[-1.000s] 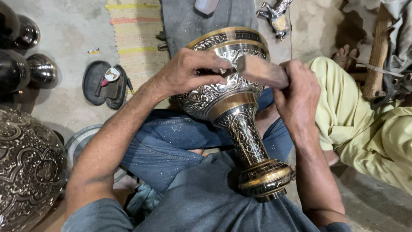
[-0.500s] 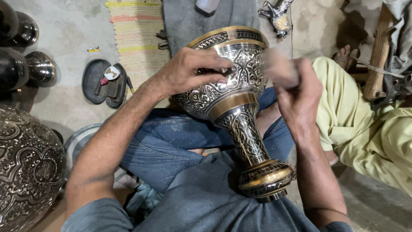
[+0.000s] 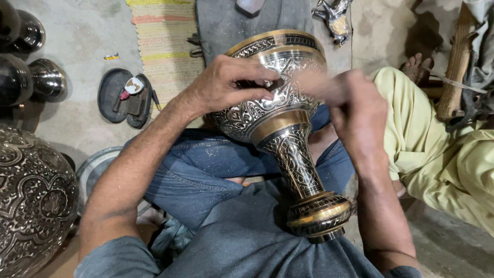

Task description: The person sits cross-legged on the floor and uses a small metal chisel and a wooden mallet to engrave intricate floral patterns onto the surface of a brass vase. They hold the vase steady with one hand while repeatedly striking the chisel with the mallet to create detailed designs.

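brass and silver-toned engraved vase (image 3: 280, 123) lies tilted across the person's lap, wide mouth pointing away, narrow stem and ringed foot toward the body, resting on blue jeans (image 3: 200, 175). left hand (image 3: 226, 85) lies on the upper side of the bowl, fingers curled tight together w/ a thin dark tool (image 3: 272, 85) pinched between them, tip on the engraved surface. right hand (image 3: 355, 110) is at the right side of the bowl, near the rim; it's blurred, so can't tell if it grips anything or how the fingers sit.

left of the lap: big engraved metal pot (image 3: 31, 201) at the frame edge, dark shiny metal vessels (image 3: 36, 77) further up on the concrete floor, and a dark oval tray (image 3: 126, 98) w/ small bits on it. striped woven mat (image 3: 164, 46) and a grey cloth (image 3: 231, 25) lie beyond the vase. small metal figure (image 3: 334, 15) near top edge. on the right, another person's legs in pale yellow-green trousers (image 3: 437, 149), bare foot (image 3: 414, 67) just above, wooden piece (image 3: 455, 67) beside it.
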